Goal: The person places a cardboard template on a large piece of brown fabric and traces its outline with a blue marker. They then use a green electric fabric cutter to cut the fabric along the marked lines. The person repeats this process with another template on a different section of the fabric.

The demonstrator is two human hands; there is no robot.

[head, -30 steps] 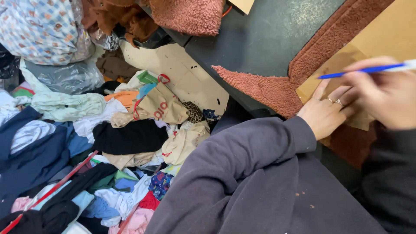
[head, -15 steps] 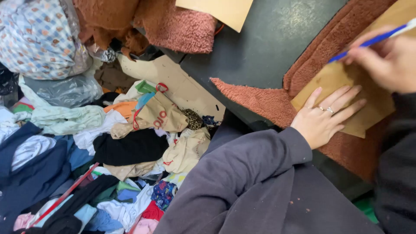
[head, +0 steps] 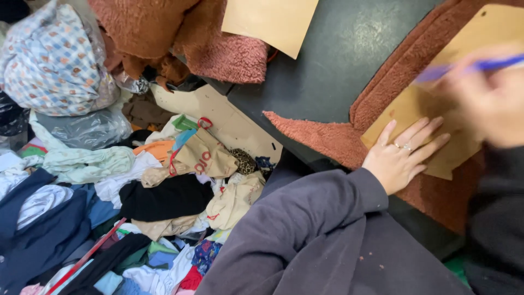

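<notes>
The left hand lay flat, fingers spread, on the cardboard pattern; the blurred right hand gripped a blue pen.

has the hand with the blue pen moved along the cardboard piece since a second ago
Yes. The right hand with the blue pen has moved up the cardboard pattern, away from the left hand pressing it flat.

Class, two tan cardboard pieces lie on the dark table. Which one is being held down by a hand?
The cardboard piece at the right, lying on the reddish-brown fleece: the left hand presses flat on it. The other cardboard piece, at the top, is untouched.
</notes>
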